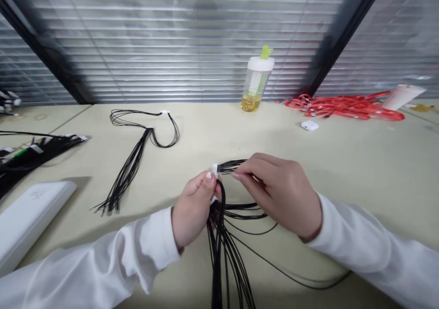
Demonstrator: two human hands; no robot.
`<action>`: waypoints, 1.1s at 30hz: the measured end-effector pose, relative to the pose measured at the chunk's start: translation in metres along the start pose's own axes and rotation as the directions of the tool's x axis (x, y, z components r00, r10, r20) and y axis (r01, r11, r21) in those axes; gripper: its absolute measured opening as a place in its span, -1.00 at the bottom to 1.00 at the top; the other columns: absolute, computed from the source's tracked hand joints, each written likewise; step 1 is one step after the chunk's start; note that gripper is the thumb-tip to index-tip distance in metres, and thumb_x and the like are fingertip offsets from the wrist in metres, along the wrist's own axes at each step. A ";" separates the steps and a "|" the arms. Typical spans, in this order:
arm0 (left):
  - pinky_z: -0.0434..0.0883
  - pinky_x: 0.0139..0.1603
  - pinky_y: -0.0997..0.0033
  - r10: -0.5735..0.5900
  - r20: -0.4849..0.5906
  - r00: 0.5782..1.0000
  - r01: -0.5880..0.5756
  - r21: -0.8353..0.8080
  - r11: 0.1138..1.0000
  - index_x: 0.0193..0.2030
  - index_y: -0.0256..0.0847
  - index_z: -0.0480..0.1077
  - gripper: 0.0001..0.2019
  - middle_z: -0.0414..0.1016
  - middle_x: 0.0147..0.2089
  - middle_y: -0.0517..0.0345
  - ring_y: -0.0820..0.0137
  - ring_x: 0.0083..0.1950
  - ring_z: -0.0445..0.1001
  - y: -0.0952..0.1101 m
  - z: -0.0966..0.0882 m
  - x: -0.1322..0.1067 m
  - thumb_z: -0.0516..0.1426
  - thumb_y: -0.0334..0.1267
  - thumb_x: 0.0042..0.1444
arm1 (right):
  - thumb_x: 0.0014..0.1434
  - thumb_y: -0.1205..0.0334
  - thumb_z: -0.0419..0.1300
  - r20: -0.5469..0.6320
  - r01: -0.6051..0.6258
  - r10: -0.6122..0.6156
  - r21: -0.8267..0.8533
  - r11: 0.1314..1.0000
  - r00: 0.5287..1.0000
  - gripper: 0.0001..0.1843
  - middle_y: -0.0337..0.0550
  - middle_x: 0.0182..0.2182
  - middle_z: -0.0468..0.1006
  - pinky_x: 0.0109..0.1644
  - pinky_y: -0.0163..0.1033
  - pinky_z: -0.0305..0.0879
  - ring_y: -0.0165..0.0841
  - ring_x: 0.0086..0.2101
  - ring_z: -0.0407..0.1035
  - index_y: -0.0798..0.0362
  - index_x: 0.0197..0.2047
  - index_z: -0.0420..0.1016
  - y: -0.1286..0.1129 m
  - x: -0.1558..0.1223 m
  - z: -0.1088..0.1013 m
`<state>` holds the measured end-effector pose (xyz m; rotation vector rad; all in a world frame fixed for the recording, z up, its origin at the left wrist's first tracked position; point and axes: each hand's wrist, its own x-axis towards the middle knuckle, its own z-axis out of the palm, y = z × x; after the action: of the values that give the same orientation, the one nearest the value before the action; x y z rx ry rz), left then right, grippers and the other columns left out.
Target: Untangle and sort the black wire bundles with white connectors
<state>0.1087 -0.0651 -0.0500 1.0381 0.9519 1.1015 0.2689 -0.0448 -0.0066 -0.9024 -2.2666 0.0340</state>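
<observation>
Near the middle of the table my left hand (195, 203) grips a white connector (215, 168) between thumb and fingers. Black wires run from that connector to the right and belong to a wire harness (217, 245), whose loose strands hang down toward the front edge. My right hand (284, 190) is closed in a pinch on one or more of the black wires just right of the connector; the exact strand is hidden by the fingers. A second white connector (213, 200) shows below the left thumb, partly covered.
Another black wire harness (132, 162) lies at left. Beyond it are a bundle of black wires (41, 155) and a white box-like device (32, 222). A bottle with yellow liquid (255, 87), a small white case (309, 125) and red cables (346, 106) sit along the back.
</observation>
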 end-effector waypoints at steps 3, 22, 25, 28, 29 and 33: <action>0.12 -0.79 0.63 0.009 -0.003 1.000 -0.009 -0.005 1.000 -0.46 -0.24 0.13 -0.63 0.07 -0.63 0.34 0.63 -0.72 0.05 0.000 0.000 0.000 -0.01 0.06 0.10 | 0.14 0.37 0.06 -0.014 0.007 -0.007 -0.021 1.000 1.000 -0.87 -0.20 -0.49 0.39 -0.41 -0.39 0.14 -0.52 -0.48 0.25 0.17 -0.37 0.41 0.001 -0.002 0.001; 0.06 -0.72 0.56 -0.095 0.101 0.990 0.099 -0.028 0.995 -0.56 -0.25 0.19 -0.59 0.07 -0.66 0.31 0.58 -0.68 0.08 0.001 0.007 -0.014 0.06 0.08 0.02 | 0.10 0.49 0.06 -0.056 0.373 -0.405 -0.293 0.880 0.912 -0.90 -0.09 -0.44 0.47 -0.41 -0.34 0.28 -0.43 -0.43 0.30 0.23 -0.37 0.38 0.004 -0.027 -0.001; 0.07 -0.69 0.57 -0.073 0.087 0.994 0.075 -0.023 0.997 -0.56 -0.26 0.20 -0.61 0.08 -0.66 0.30 0.59 -0.66 0.08 -0.001 0.006 -0.015 0.07 0.05 0.02 | 0.12 0.47 0.04 -0.043 0.402 -0.437 -0.323 0.857 0.898 -0.85 -0.10 -0.48 0.47 -0.43 -0.34 0.26 -0.42 -0.46 0.29 0.22 -0.43 0.40 0.002 -0.025 -0.001; 0.07 -0.71 0.57 -0.088 0.103 0.991 0.091 -0.016 0.996 -0.56 -0.25 0.19 -0.61 0.10 -0.65 0.29 0.59 -0.67 0.08 -0.001 0.006 -0.014 0.08 0.05 0.01 | 0.13 0.45 0.03 -0.032 0.413 -0.445 -0.318 0.854 0.895 -0.82 -0.11 -0.47 0.48 -0.47 -0.33 0.22 -0.42 -0.48 0.28 0.21 -0.43 0.43 0.001 -0.025 -0.001; 0.08 -0.71 0.58 -0.091 0.112 0.990 0.093 -0.015 0.996 -0.56 -0.25 0.18 -0.61 0.11 -0.65 0.29 0.58 -0.67 0.08 0.000 0.006 -0.014 0.08 0.05 0.01 | 0.13 0.45 0.02 -0.029 0.416 -0.447 -0.318 0.852 0.894 -0.80 -0.11 -0.46 0.48 -0.49 -0.32 0.20 -0.42 -0.49 0.27 0.20 -0.44 0.43 0.001 -0.025 0.000; 0.07 -0.75 0.59 -0.096 0.126 0.987 0.101 -0.036 0.994 -0.56 -0.24 0.16 -0.61 0.08 -0.68 0.31 0.61 -0.72 0.05 0.001 0.009 -0.014 0.09 0.05 0.01 | 0.15 0.44 -0.01 -0.023 0.404 -0.433 -0.317 0.858 0.901 -0.77 -0.14 -0.47 0.48 -0.53 -0.31 0.15 -0.43 -0.53 0.24 0.18 -0.42 0.45 0.002 -0.025 0.000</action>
<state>0.1141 -0.0798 -0.0460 1.0023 0.8677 0.9605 0.2831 -0.0591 -0.0220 -0.5216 -2.3673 -0.5592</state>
